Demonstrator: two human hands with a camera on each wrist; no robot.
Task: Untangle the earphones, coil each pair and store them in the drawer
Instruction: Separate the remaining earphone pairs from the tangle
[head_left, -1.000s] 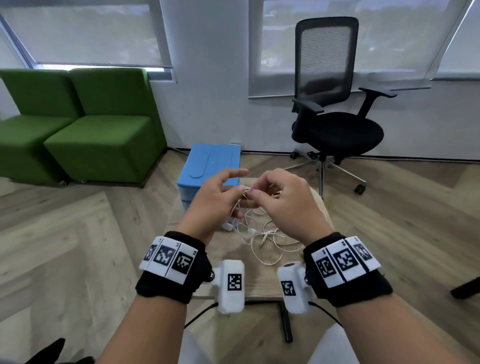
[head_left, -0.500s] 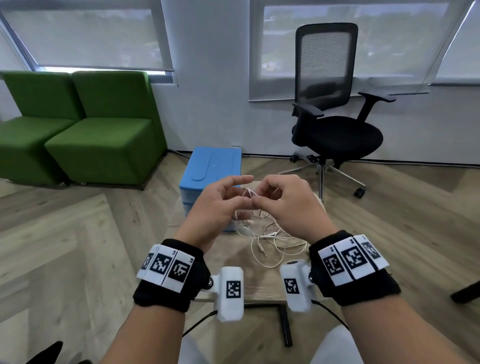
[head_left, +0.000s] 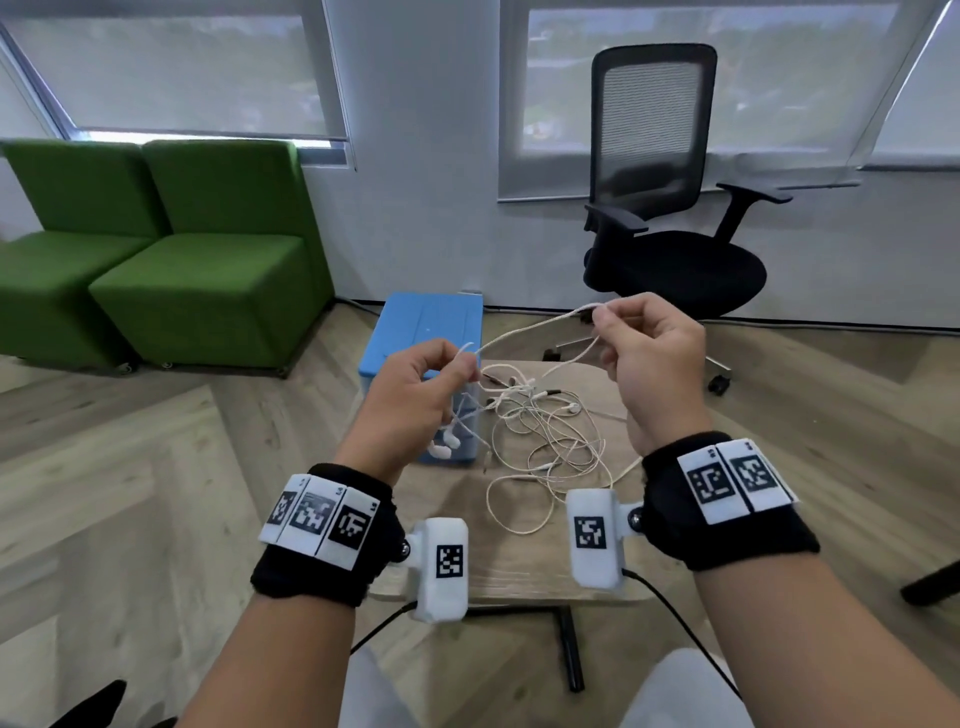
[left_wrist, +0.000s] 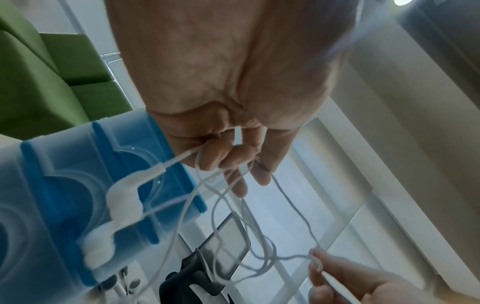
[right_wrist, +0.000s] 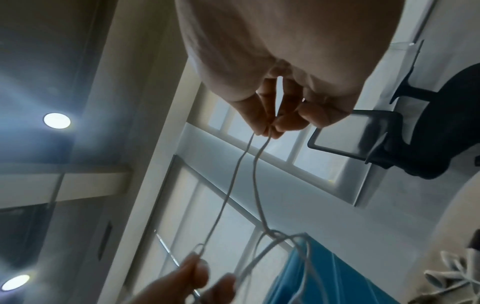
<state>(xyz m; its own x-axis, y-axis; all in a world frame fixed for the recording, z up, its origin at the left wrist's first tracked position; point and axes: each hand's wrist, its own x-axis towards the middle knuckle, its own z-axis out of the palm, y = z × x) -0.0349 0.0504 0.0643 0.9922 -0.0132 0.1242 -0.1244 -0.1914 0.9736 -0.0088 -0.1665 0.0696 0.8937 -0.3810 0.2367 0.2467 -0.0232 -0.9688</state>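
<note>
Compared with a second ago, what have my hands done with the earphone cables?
The hands have pulled apart: the right hand rose and moved right, drawing a strand of white cable taut from the left hand, which moved slightly left and keeps its pinch, two earbuds dangling below it. Both hands were close together over the tangle before. The rest of the tangle lies on the small table, and the blue drawer box has not moved.

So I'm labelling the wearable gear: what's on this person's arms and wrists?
Bare forearms, no sleeves. Each wrist wears a black wristband topped with white square-code tags. A white camera box with its own code sits inside each wrist, trailing a black cable.
</note>
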